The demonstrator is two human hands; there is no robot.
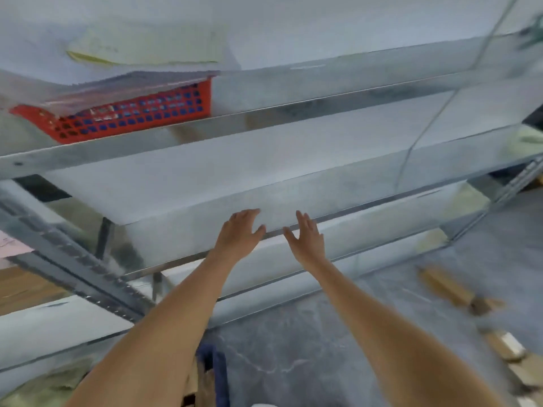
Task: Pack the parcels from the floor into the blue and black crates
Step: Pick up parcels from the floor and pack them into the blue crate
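Note:
Both my arms reach forward toward a metal shelving rack (205, 230). My left hand (239, 235) and my right hand (307, 236) are side by side in front of a shelf edge, fingers straight and spread, holding nothing. Brown parcels lie on the grey floor at the right: one long parcel (446, 289) and another with a white label (505, 345). A corner of a blue crate (214, 374) shows at the bottom, between my arms. The view is blurred.
A red perforated basket (132, 113) sits on an upper shelf at the left, with a clear bag on it. Yellowish paper (141, 45) lies on top. A slotted rack upright (88, 271) runs diagonally at the left. Cardboard (26, 289) shows at the far left.

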